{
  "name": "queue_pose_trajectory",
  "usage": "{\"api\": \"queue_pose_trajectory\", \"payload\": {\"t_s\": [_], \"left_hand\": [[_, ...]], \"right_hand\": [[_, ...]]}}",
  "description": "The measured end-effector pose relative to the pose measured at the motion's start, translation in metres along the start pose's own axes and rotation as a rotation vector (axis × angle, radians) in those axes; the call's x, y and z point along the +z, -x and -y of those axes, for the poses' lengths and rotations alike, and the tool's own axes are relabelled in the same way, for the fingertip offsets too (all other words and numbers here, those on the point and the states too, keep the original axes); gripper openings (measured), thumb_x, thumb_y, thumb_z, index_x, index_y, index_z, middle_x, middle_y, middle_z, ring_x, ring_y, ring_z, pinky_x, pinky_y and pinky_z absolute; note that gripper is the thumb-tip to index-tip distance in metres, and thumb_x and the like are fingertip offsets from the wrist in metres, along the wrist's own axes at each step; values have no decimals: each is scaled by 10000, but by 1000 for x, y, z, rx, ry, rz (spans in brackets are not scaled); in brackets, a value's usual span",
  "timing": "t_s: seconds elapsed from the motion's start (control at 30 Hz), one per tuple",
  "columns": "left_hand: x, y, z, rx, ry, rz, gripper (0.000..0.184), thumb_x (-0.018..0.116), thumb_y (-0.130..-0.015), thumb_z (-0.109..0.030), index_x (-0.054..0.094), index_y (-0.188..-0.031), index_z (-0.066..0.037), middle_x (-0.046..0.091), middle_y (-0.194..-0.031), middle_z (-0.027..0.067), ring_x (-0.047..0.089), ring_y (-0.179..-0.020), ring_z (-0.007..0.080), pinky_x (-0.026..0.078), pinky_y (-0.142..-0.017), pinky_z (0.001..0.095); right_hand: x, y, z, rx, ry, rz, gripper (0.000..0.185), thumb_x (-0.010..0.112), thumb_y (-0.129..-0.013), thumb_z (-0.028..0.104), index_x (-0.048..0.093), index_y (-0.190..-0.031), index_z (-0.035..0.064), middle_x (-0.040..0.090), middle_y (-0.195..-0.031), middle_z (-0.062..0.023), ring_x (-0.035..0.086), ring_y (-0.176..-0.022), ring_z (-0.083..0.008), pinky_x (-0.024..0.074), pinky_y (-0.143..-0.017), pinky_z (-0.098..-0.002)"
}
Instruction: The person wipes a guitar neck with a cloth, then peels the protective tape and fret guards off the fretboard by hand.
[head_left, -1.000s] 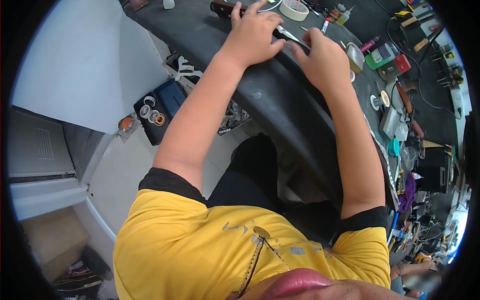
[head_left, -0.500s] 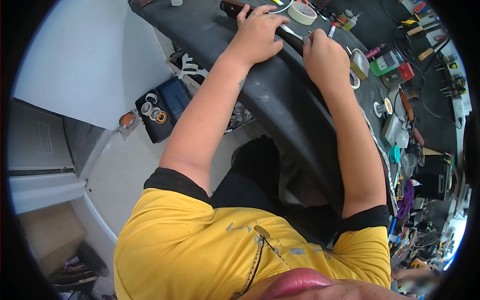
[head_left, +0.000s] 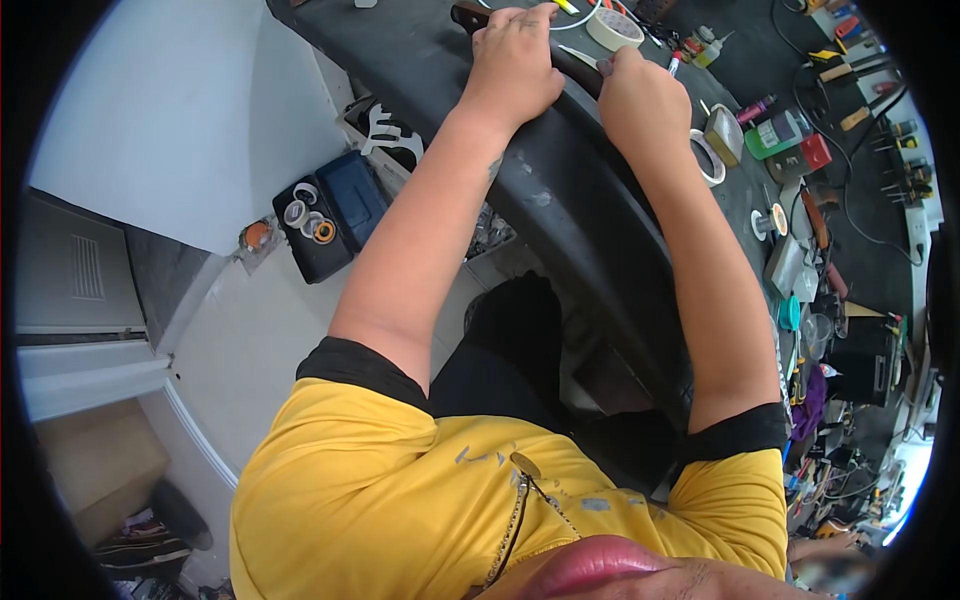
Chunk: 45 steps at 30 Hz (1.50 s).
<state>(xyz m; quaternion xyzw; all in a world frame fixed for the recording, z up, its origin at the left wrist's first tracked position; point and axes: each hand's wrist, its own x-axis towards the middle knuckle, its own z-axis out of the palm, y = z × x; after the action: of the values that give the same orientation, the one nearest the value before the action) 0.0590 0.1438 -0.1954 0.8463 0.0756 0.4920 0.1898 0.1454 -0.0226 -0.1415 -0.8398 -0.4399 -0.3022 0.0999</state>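
Observation:
Near the table edge at the top, my left hand (head_left: 512,62) lies closed over a long dark piece, its fingers close together. A brown wooden handle (head_left: 468,16) with a round metal spot sticks out past the fingers. Between my hands, the dark part of this piece (head_left: 580,72) continues towards my right hand. My right hand (head_left: 640,100) is closed around a slim pale pointed tool (head_left: 578,55), whose tip points at my left hand. The tool's grip is hidden in my fist, so its exact kind does not show.
The black table (head_left: 530,185) has a curved front edge. Beyond my hands lie a masking tape roll (head_left: 614,30), another tape ring (head_left: 708,160), a green-liquid bottle (head_left: 775,135) and a solder spool (head_left: 775,217). An open case (head_left: 320,262) with tape rolls sits on the floor.
My right hand has moved left, nearer my left hand, with the pale tool. My left fingers were spread and are now drawn together. The whole view has shifted slightly.

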Motion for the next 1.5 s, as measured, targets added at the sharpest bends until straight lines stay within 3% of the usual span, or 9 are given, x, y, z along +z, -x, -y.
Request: {"api": "queue_pose_trajectory", "payload": {"t_s": [0.33, 0.4, 0.43, 0.63, 0.83, 0.97, 1.07, 1.17, 1.5], "left_hand": [[-8, -2, 2, -73, 13, 79, 774, 824, -808, -103, 580, -1530, 33, 695, -1404, 228, 592, -1376, 430, 448, -1212, 548], [-11, 2, -5, -93, 18, -25, 555, 833, -792, -80, 716, -1330, -16, 779, -1245, 152, 674, -1258, 383, 502, -1177, 512], [-12, 5, -9, -104, 21, -76, 451, 838, -784, -69, 784, -1231, -41, 821, -1165, 115, 716, -1199, 360, 528, -1159, 495], [-31, 20, -10, -192, -41, -14, 492, 805, -733, -35, 776, -1223, -61, 820, -1157, 95, 697, -1185, 362, 534, -1087, 444], [-37, 35, -10, -162, -82, 51, 622, 811, -772, -54, 743, -1387, -115, 783, -1269, 83, 656, -1271, 369, 519, -1138, 445], [-36, 40, -13, -124, -83, 38, 601, 813, -809, -93, 742, -1403, -154, 736, -1388, 65, 618, -1343, 359, 469, -1177, 499], [-43, 40, -25, 9, -64, 23, 594, 805, -843, -112, 737, -1426, -203, 683, -1500, 37, 585, -1420, 340, 411, -1210, 534], [-50, 37, -31, 139, 122, 114, 527, 776, -910, -130, 761, -1423, -245, 681, -1538, 15, 552, -1497, 306, 357, -1247, 526], [-41, -2, -20, 56, 199, 483, 290, 786, -1001, -231, 826, -1278, -156, 786, -1404, -13, 631, -1367, 253, 445, -1215, 446]], "right_hand": [[-3, -23, 11, -29, -106, 159, 285, 819, -981, 311, 827, -1021, 29, 823, -937, -224, 811, -901, -441, 641, -833, -533], [-1, -27, 8, 16, -124, 169, 291, 832, -978, 331, 839, -1044, 48, 826, -941, -217, 810, -897, -439, 641, -829, -526], [0, -29, 7, 78, -195, 204, 314, 837, -983, 348, 837, -1049, 41, 815, -904, -205, 802, -861, -401, 627, -805, -506], [-30, -29, 9, 320, -585, 470, 394, 868, -975, 419, 820, -1049, 36, 760, -738, -73, 726, -646, -191, 599, -684, -370], [-66, -2, 7, 310, -644, 507, 501, 904, -929, 485, 804, -1040, 7, 779, -821, -140, 771, -799, -271, 612, -751, -434], [-68, 43, 21, 24, -312, 279, 536, 924, -878, 470, 791, -1034, -25, 780, -1105, -205, 763, -1064, -416, 611, -950, -519], [-47, 57, 33, -88, -233, 41, 316, 871, -896, 282, 793, -991, -9, 769, -1076, -190, 768, -1020, -402, 626, -925, -495], [-46, 50, 30, -21, -276, 80, 236, 853, -874, 225, 808, -938, 2, 778, -1021, -187, 779, -981, -403, 636, -887, -494], [-56, 34, 5, 272, -472, 309, 399, 886, -925, 391, 827, -1003, 4, 813, -939, -210, 805, -954, -400, 638, -857, -506]]}}
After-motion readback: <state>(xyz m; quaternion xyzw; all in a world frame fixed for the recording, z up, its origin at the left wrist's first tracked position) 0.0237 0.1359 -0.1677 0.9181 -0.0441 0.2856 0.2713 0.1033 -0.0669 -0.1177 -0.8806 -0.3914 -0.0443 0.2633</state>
